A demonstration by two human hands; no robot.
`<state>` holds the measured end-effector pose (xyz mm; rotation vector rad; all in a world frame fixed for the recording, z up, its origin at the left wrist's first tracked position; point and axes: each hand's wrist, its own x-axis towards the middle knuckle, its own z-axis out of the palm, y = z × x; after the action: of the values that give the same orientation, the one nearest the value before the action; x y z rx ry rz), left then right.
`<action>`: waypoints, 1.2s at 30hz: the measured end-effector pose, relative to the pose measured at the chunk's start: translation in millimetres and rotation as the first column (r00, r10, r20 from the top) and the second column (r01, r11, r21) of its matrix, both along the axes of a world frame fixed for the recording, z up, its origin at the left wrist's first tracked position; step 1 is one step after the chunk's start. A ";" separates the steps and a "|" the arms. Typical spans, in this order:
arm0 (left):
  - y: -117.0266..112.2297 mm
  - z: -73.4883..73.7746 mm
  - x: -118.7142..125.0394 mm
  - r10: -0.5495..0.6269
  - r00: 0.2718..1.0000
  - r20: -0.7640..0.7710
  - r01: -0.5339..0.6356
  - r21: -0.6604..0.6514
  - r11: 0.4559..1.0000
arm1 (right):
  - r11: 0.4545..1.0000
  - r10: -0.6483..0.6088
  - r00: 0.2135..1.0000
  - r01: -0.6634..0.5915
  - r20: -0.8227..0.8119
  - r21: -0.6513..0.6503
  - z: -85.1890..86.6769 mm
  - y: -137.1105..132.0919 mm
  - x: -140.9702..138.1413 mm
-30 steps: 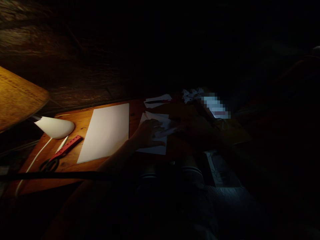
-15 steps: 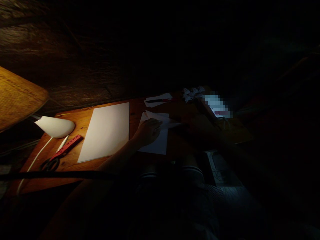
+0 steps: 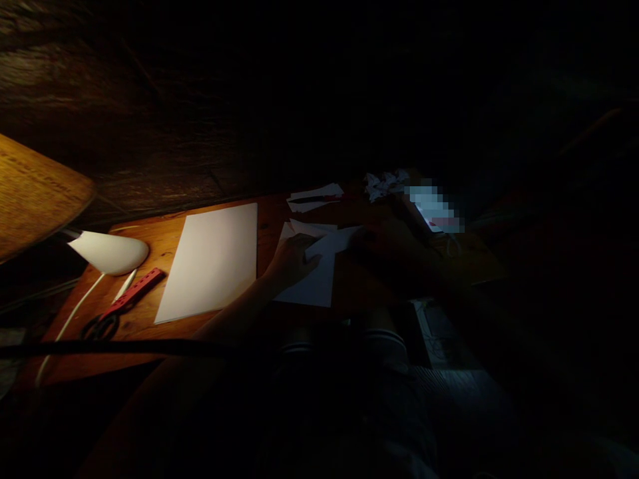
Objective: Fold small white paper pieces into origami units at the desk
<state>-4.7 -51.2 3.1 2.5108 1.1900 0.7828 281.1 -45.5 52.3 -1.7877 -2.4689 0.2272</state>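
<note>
The scene is very dark. My left hand (image 3: 290,261) rests with curled fingers on a folded white paper (image 3: 319,266) lying on the wooden table (image 3: 164,243). My right hand (image 3: 384,245) is in deep shadow at the paper's right corner, and its fingers seem to pinch a raised flap (image 3: 339,238). Other white sheets lie under the folded paper.
A larger blank sheet (image 3: 212,259) lies to the left. Further left are a white lamp head (image 3: 107,251), a pen, a red ruler (image 3: 132,291) and scissors (image 3: 100,326). Paper scraps (image 3: 314,196), a crumpled paper (image 3: 384,183) and a lit screen (image 3: 434,209) are at the back.
The left hand slid slightly toward me on the paper. The right hand lifted the paper's right flap up and over, so a larger folded face now shows.
</note>
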 end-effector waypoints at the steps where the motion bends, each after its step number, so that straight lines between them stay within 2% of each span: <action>1: 0.0 1.1 -0.3 0.010 1.000 0.000 -0.010 -0.013 1.000 | 1.000 -0.005 1.000 0.005 -0.017 0.005 -0.9 1.6 -1.3; 6: 1.5 4.4 -1.0 0.040 0.998 -0.041 -0.043 -0.072 0.996 | 1.000 -0.013 0.997 0.014 -0.070 0.015 -6.9 9.6 -7.4; 15: 5.2 0.7 -0.9 0.037 0.997 -0.063 -0.040 -0.047 0.998 | 0.999 0.004 0.993 0.001 -0.115 0.046 -20.6 14.2 -6.4; 21: 5.6 0.5 -1.1 0.043 0.997 -0.057 -0.046 -0.058 0.997 | 0.997 0.038 0.989 -0.028 -0.145 0.072 -40.9 26.1 -1.2; 25: 4.2 -0.3 -1.9 0.074 0.997 0.007 -0.072 -0.117 0.990 | 0.996 0.068 0.968 -0.053 -0.244 0.067 -56.3 36.3 4.6; 29: 3.3 -0.4 -2.8 0.025 0.994 0.106 -0.012 -0.125 0.992 | 0.998 0.057 0.928 -0.039 -0.368 0.057 -62.6 40.5 7.9; 33: 5.0 1.3 -3.9 -0.076 0.997 -0.034 0.073 -0.066 0.995 | 0.997 0.060 0.885 -0.026 -0.461 0.080 -67.3 41.2 9.0; 36: 8.4 -0.2 -4.7 -0.089 0.985 -0.151 0.085 -0.035 0.996 | 0.995 0.080 0.871 -0.037 -0.485 0.098 -70.7 41.1 9.0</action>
<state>-9.4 -42.8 2.9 2.6192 1.1202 0.5573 290.1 -4.4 -18.4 -1.4018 -2.1318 0.5022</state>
